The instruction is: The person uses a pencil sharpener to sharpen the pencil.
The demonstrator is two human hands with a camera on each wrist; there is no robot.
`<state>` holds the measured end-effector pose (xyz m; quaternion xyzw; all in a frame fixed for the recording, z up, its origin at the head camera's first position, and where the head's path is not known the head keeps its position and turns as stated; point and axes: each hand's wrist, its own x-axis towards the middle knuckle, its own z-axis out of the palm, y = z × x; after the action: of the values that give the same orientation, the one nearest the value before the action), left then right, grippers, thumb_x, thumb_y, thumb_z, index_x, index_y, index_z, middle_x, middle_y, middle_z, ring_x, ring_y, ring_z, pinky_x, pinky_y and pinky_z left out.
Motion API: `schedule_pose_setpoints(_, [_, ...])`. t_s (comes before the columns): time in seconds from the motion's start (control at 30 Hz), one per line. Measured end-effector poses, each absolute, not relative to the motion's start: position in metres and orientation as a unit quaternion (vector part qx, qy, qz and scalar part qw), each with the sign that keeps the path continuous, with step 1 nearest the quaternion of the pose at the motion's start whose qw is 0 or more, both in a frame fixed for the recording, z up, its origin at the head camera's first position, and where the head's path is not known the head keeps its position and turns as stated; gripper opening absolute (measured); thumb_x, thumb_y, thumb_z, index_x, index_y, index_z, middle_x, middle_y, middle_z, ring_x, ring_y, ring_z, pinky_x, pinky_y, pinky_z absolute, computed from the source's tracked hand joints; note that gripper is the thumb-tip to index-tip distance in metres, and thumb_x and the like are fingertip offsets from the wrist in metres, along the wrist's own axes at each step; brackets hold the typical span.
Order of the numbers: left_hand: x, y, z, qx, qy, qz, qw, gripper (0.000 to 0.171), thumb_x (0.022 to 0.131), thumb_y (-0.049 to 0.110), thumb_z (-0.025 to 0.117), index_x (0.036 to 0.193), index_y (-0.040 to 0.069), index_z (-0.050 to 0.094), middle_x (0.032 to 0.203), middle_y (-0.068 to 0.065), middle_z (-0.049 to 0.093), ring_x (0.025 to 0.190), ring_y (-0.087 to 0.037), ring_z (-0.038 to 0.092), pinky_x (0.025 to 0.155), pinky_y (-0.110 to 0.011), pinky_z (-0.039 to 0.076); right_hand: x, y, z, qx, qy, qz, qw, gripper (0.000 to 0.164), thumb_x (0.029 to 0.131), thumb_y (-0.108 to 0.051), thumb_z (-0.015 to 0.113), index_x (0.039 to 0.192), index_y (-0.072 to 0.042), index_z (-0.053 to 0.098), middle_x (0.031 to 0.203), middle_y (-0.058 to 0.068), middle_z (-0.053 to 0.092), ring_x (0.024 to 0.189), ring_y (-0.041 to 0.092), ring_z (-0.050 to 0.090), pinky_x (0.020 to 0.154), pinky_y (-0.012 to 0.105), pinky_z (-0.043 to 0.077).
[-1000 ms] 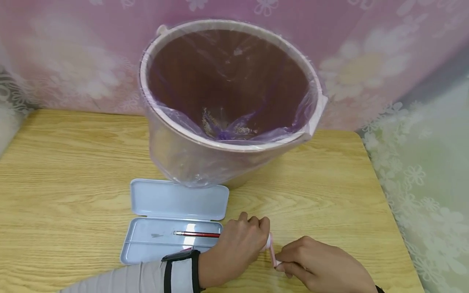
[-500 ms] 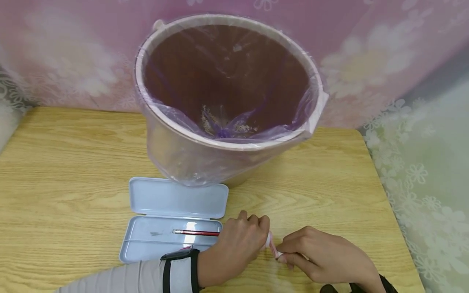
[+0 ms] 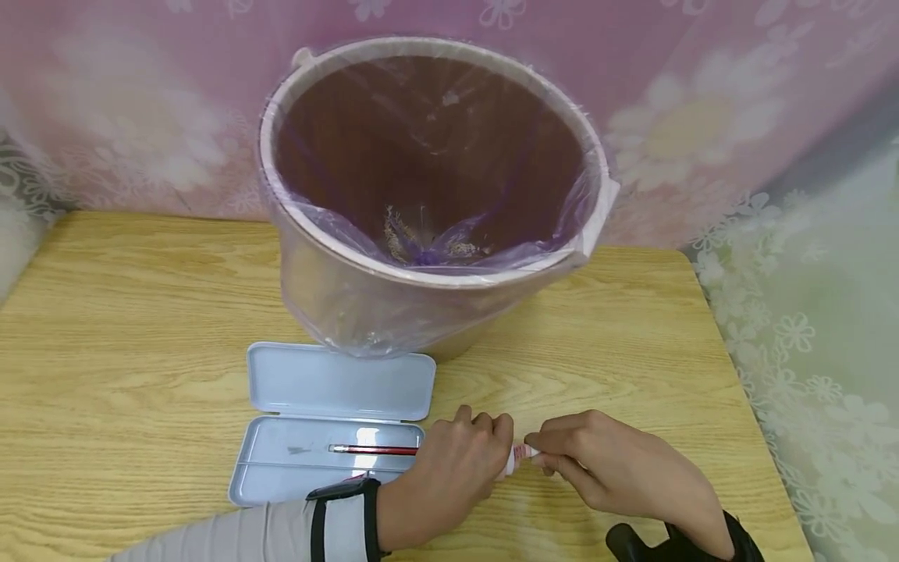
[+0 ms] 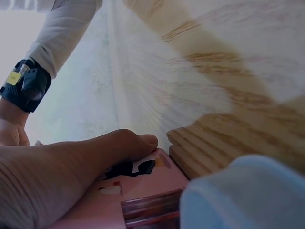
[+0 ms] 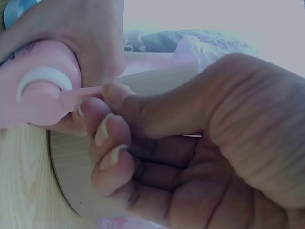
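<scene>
My left hand point(image 3: 453, 468) grips a pink hand-crank pencil sharpener point(image 4: 167, 183) with a cartoon print and a dark window; in the head view the hand covers most of it. My right hand point(image 3: 621, 468) pinches the end of its pink crank point(image 5: 78, 97), thumb against forefinger, the other fingers curled in. A red pencil point(image 3: 379, 449) with its eraser end to the left runs over the pencil case and disappears behind my left hand. The light-blue pencil case point(image 3: 340, 382) lies with its lid back, left of the sharpener.
A large bin point(image 3: 414, 275) lined with a thin purple bag stands behind the pencil case, with a few shavings at its bottom. The wooden table point(image 3: 161, 312) meets a flowered pink cloth point(image 3: 140, 94) at the back. A dark device point(image 3: 632, 542) sits by my right wrist.
My right hand has moved up and away from me with the crank, which pointed down towards the front before. My left hand and the pencil stay almost in place.
</scene>
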<state>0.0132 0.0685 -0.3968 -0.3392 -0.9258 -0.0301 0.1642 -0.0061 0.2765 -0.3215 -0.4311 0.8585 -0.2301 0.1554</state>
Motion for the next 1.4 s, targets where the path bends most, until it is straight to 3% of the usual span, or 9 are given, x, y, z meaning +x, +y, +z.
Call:
schedule_pose_setpoints(0.13, [0.011, 0.068, -0.399, -0.333, -0.919, -0.053, 0.204, 0.041, 0.104, 0.035, 0.051, 0.067, 0.019, 0.042, 0.052, 0.008, 0.04, 0.046, -0.006, 0.03, 0.037, -0.019, 0.018, -0.015, 0.275, -0.324, -0.43, 0.861, -0.232, 0.144, 0.02, 0.097, -0.004, 0.065, 0.089, -0.022, 0.065, 0.073, -0.018, 0.045, 0.064, -0.012, 0.033, 0.057, 0.01, 0.036])
schedule_pose_setpoints(0.23, [0.011, 0.069, -0.4, -0.329, -0.915, -0.065, 0.225, 0.042, 0.107, 0.03, 0.041, 0.066, 0.019, 0.041, 0.051, 0.008, 0.038, 0.045, -0.006, 0.029, 0.037, -0.02, 0.016, -0.021, 0.273, -0.325, -0.425, 0.861, -0.239, 0.141, 0.021, 0.098, -0.004, 0.064, 0.088, -0.023, 0.064, 0.072, -0.017, 0.044, 0.064, -0.012, 0.033, 0.056, 0.011, 0.037])
schedule_pose_setpoints(0.43, [0.013, 0.068, -0.399, -0.338, -0.919, -0.04, 0.198, 0.014, 0.086, 0.028, 0.074, 0.085, 0.021, 0.062, 0.058, 0.009, 0.05, 0.049, -0.007, 0.041, 0.037, -0.019, 0.031, -0.03, 0.27, -0.336, -0.414, 0.868, -0.239, 0.132, 0.019, 0.097, -0.001, 0.063, 0.089, -0.017, 0.067, 0.071, -0.015, 0.044, 0.063, -0.01, 0.033, 0.055, 0.012, 0.038])
schedule_pose_setpoints(0.57, [0.014, 0.068, -0.398, -0.345, -0.92, -0.025, 0.182, 0.028, 0.078, 0.029, 0.08, 0.103, 0.02, 0.07, 0.062, 0.009, 0.055, 0.051, -0.007, 0.045, 0.038, -0.019, 0.034, -0.034, 0.269, -0.351, -0.401, 0.874, -0.239, 0.135, 0.016, 0.095, 0.003, 0.063, 0.094, -0.011, 0.071, 0.074, -0.011, 0.053, 0.064, -0.008, 0.038, 0.057, 0.013, 0.041])
schedule_pose_setpoints(0.7, [0.014, 0.069, -0.398, -0.343, -0.921, -0.032, 0.18, 0.022, 0.077, 0.028, 0.08, 0.085, 0.019, 0.061, 0.058, 0.008, 0.05, 0.05, -0.007, 0.043, 0.037, -0.02, 0.033, -0.032, 0.268, -0.372, -0.388, 0.875, -0.242, 0.16, 0.02, 0.096, 0.003, 0.062, 0.09, -0.014, 0.07, 0.072, -0.01, 0.054, 0.065, -0.007, 0.039, 0.059, 0.015, 0.04])
schedule_pose_setpoints(0.97, [0.015, 0.069, -0.396, -0.334, -0.927, -0.035, 0.165, 0.044, 0.076, 0.038, 0.086, 0.073, 0.018, 0.047, 0.057, 0.007, 0.047, 0.049, -0.007, 0.039, 0.038, -0.019, 0.03, -0.01, 0.266, -0.399, -0.375, 0.861, -0.277, 0.201, 0.03, 0.095, 0.006, 0.056, 0.076, -0.017, 0.058, 0.065, -0.014, 0.036, 0.058, -0.008, 0.024, 0.053, 0.013, 0.028])
schedule_pose_setpoints(1.17, [0.015, 0.07, -0.398, -0.328, -0.927, -0.054, 0.171, 0.042, 0.074, 0.03, 0.086, 0.072, 0.019, 0.046, 0.056, 0.007, 0.046, 0.049, -0.007, 0.039, 0.038, -0.019, 0.028, 0.01, 0.266, -0.388, -0.376, 0.843, -0.295, 0.247, 0.028, 0.1, -0.007, 0.061, 0.073, -0.016, 0.057, 0.066, -0.019, 0.03, 0.059, -0.011, 0.025, 0.052, 0.009, 0.028])
schedule_pose_setpoints(1.3, [0.015, 0.069, -0.397, -0.331, -0.927, -0.049, 0.168, 0.04, 0.081, 0.031, 0.082, 0.071, 0.019, 0.045, 0.056, 0.008, 0.043, 0.05, -0.005, 0.036, 0.038, -0.018, 0.026, 0.024, 0.266, -0.371, -0.36, 0.849, -0.278, 0.27, 0.034, 0.102, -0.016, 0.06, 0.069, -0.019, 0.052, 0.066, -0.021, 0.028, 0.059, -0.011, 0.027, 0.053, 0.01, 0.031])
schedule_pose_setpoints(1.4, [0.014, 0.068, -0.397, -0.335, -0.926, -0.047, 0.17, 0.038, 0.081, 0.027, 0.08, 0.071, 0.018, 0.044, 0.055, 0.008, 0.041, 0.05, -0.004, 0.033, 0.038, -0.017, 0.023, 0.03, 0.267, -0.352, -0.323, 0.867, -0.249, 0.287, 0.025, 0.104, -0.022, 0.059, 0.079, -0.024, 0.062, 0.068, -0.023, 0.035, 0.061, -0.01, 0.035, 0.055, 0.013, 0.037])
